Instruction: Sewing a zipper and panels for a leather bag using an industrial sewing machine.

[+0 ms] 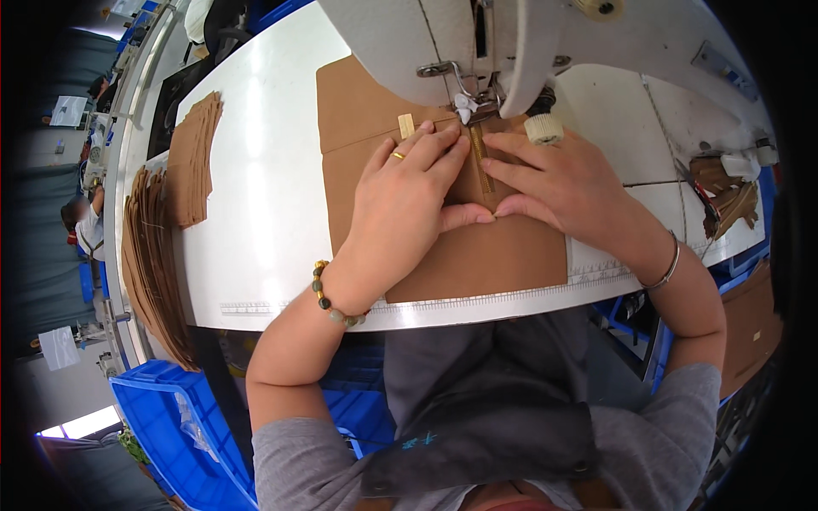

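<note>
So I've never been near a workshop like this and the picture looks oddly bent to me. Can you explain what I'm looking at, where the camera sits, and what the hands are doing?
The camera is worn on the person's head and looks down, and its wide lens bends straight edges. Both forearms enter from below. The big white machine at the top is a sewing machine standing on a white table. On the table lies a brown piece of material with a brass-coloured zipper running under the machine's foot. The left hand, with a ring and a bead bracelet, and the right hand both press flat on that piece, either side of the zipper. More brown pieces are stacked at the left, and a blue crate stands below.
</note>
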Demonstrator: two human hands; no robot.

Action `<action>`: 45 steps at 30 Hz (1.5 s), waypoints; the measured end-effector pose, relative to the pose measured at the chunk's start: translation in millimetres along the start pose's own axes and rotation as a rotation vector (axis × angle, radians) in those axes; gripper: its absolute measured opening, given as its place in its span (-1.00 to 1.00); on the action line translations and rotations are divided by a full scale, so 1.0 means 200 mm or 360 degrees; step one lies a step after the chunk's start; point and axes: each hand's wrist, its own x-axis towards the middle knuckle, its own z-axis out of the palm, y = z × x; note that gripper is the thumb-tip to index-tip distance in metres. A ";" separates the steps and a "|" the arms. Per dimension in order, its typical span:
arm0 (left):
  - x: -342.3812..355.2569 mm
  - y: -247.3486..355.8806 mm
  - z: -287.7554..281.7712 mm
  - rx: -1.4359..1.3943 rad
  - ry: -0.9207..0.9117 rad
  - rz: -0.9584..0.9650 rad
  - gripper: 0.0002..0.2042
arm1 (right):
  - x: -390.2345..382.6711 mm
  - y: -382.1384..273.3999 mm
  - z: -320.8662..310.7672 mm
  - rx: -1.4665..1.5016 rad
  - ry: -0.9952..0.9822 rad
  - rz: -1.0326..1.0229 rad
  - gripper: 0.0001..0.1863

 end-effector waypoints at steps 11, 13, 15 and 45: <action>-0.06 0.06 -0.01 -0.0157 0.0058 -0.0027 -0.52 | 0.00 -0.01 -0.01 0.0034 0.0000 -0.0122 -0.43; -0.06 0.07 -0.01 -0.0139 0.0038 -0.0011 -0.49 | 0.00 -0.01 -0.02 0.0004 -0.0019 -0.0154 -0.41; -0.06 0.07 -0.01 -0.0126 0.0052 0.0008 -0.48 | 0.00 -0.01 -0.02 0.0003 -0.0052 -0.0153 -0.40; -0.03 0.00 0.04 -0.0168 0.0198 0.0032 -0.47 | 0.00 0.01 0.01 -0.0121 -0.0026 -0.0056 -0.28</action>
